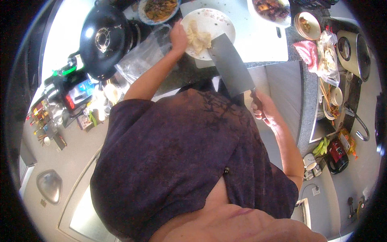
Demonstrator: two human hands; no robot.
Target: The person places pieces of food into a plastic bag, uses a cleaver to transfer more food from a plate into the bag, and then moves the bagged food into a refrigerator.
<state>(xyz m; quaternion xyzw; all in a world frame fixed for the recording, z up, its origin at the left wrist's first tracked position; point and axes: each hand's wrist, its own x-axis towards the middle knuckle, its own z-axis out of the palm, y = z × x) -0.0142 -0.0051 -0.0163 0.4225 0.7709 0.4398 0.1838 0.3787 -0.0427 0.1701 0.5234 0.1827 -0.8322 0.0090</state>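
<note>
My right hand (263,106) grips the handle of a Chinese cleaver (231,63). Its broad grey blade slants up and to the left, and the far end lies over a white floral-rimmed plate (226,28). Pale, lumpy food, perhaps dough (198,37), sits on the plate's left half, next to the blade's corner. At the plate's left rim is my left hand (179,36), holding the edge; its fingertips are partly hard to make out. Under the plate's right side lies a white cutting board (263,45).
A black wok (104,42) and a clear plastic bag (145,54) are left of the plate. Bowls of food (160,10) (270,12) stand behind. Stacked bowls (307,25), a pink cloth (307,54) and a sink with a faucet (359,124) are to the right.
</note>
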